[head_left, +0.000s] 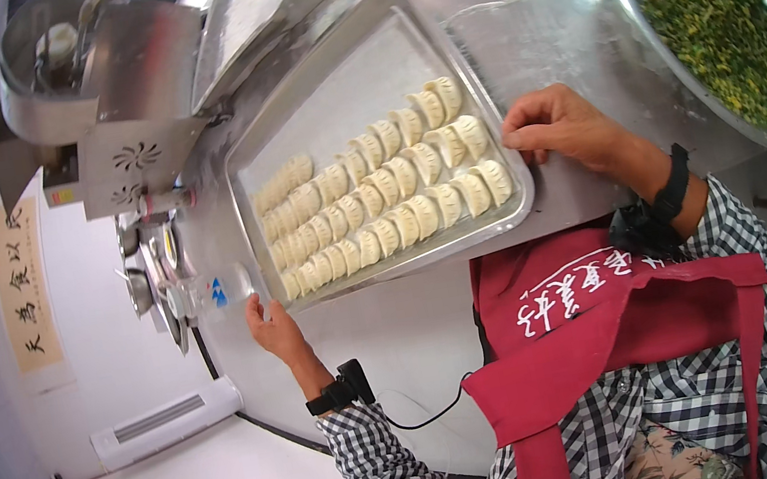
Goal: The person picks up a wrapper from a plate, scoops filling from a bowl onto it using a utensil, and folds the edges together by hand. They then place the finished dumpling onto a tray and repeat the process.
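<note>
A shallow metal tray (329,96) lies at a slant on the steel table, with several rows of pleated raw dumplings (384,183) on its near and middle part. At the tray's right rim, my right hand (568,127) has its fingers curled together, gripping the edge. Beside the near left corner is my left hand (278,333), fingers slightly apart and holding no dumpling. Whether those fingertips press on the corner is hard to make out. A bare, floury strip of tray shows behind the dumplings.
To the right stands a large metal bowl (637,24) of chopped green filling (714,32) with a utensil handle. Another tray (249,8) and a steel machine (129,110) are at the back left. A clear plastic container (224,286) sits left of the tray.
</note>
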`<state>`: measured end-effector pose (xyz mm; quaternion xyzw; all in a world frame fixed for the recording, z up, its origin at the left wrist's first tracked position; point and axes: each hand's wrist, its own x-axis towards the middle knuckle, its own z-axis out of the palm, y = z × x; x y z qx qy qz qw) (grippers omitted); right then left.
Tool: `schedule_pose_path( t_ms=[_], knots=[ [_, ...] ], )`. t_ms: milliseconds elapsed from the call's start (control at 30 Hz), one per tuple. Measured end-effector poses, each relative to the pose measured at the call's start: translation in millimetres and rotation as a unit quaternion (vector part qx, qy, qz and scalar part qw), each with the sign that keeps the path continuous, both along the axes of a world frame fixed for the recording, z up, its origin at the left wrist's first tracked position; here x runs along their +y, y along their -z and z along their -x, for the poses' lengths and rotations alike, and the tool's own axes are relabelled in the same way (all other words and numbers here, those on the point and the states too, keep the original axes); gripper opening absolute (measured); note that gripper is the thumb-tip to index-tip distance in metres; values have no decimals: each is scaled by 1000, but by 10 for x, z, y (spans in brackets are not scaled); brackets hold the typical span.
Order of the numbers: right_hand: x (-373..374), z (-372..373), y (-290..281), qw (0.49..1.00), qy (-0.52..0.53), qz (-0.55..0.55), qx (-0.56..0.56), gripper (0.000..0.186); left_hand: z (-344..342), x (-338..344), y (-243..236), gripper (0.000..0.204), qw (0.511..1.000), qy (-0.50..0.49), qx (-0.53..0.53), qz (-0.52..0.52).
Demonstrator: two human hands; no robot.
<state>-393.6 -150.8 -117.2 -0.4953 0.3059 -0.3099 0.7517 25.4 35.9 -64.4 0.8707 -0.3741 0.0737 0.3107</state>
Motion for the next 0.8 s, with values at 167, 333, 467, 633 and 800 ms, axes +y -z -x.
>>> schedule_pose_path(
  t_ms=[167,333,467,633,800],
  knots=[
    [-5,-10,37,1000,-4,2,-3,11,-290,230,207,42,995,-81,46,38],
    [-22,4,48,1000,-8,-6,-17,11,-448,195,384,45,984,-94,133,69],
    [-23,-14,42,1000,-6,-11,-25,10,-497,160,425,46,980,-93,157,75],
    [-26,-2,43,1000,-5,-6,-7,10,-477,106,419,41,991,-32,127,29],
    [-19,13,58,1000,-3,-7,-11,10,-686,190,516,39,991,-92,94,8]
  ],
)
